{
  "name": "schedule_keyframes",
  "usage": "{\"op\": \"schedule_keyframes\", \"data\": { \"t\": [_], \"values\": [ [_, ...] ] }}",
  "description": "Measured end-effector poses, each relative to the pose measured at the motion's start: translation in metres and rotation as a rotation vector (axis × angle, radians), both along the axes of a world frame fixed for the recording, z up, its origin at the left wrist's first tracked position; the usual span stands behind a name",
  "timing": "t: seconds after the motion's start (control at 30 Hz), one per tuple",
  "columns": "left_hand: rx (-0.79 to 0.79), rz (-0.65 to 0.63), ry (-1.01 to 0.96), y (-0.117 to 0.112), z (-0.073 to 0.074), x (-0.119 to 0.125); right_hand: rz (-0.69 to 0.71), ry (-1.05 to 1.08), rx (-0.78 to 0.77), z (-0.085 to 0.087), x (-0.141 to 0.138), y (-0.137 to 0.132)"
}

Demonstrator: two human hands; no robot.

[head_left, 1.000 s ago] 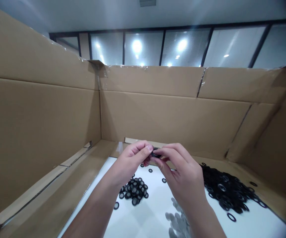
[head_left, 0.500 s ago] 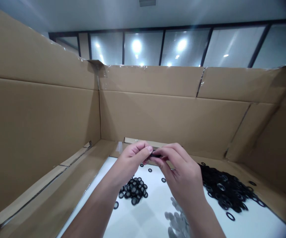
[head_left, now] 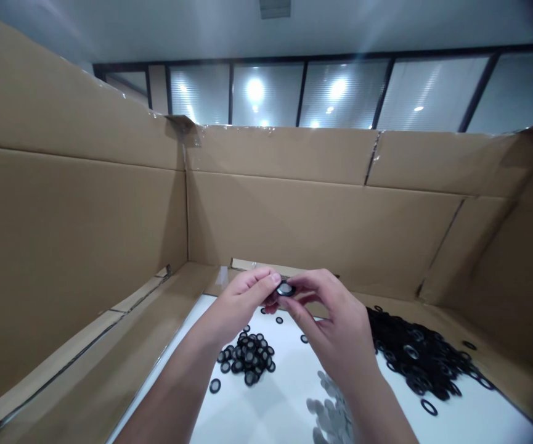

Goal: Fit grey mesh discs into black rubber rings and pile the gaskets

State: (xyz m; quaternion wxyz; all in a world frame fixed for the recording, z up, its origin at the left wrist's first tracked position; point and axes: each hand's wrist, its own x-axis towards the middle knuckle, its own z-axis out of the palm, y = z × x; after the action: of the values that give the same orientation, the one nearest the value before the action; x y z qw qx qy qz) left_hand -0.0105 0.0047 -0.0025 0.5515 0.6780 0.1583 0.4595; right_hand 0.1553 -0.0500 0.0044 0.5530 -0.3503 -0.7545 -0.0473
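Between my two hands, above the white board (head_left: pixel 270 413), is a small black ring with a pale grey disc in its middle (head_left: pixel 285 288). My left hand (head_left: pixel 248 299) pinches its left edge between thumb and curled fingers. On its right edge rest the thumb and fingertips of my right hand (head_left: pixel 333 311). Below my left hand lies a pile of black rings with pale centres (head_left: pixel 250 354). Loose pale grey discs (head_left: pixel 331 413) lie partly hidden under my right forearm. To the right is a large heap of black rings (head_left: pixel 423 351), which look open in the middle.
Cardboard walls (head_left: pixel 275 216) stand at the back and on both sides. A folded cardboard strip (head_left: pixel 81 339) runs along the left. A single ring with a pale centre (head_left: pixel 215 386) lies left of the pile, and one black ring (head_left: pixel 429 407) lies before the heap.
The ring between my hands has tilted, so its pale face now shows; before, only its dark edge was visible. My right fingers have spread slightly around it. The view has tipped slightly upward.
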Motion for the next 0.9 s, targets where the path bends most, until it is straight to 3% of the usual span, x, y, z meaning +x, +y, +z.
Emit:
{"op": "schedule_keyframes", "data": {
  "t": [0.37, 0.6, 0.9],
  "values": [
    [-0.058, -0.049, -0.024, -0.001, 0.004, 0.001, -0.099, 0.039, 0.029, -0.004, 0.000, 0.003],
    [-0.046, 0.042, -0.022, 0.000, 0.003, 0.001, 0.000, -0.033, -0.069, -0.002, 0.008, 0.005],
    [-0.135, -0.027, -0.101, -0.004, 0.003, 0.011, -0.020, 0.023, -0.061, -0.004, 0.005, 0.010]
  ]
}}
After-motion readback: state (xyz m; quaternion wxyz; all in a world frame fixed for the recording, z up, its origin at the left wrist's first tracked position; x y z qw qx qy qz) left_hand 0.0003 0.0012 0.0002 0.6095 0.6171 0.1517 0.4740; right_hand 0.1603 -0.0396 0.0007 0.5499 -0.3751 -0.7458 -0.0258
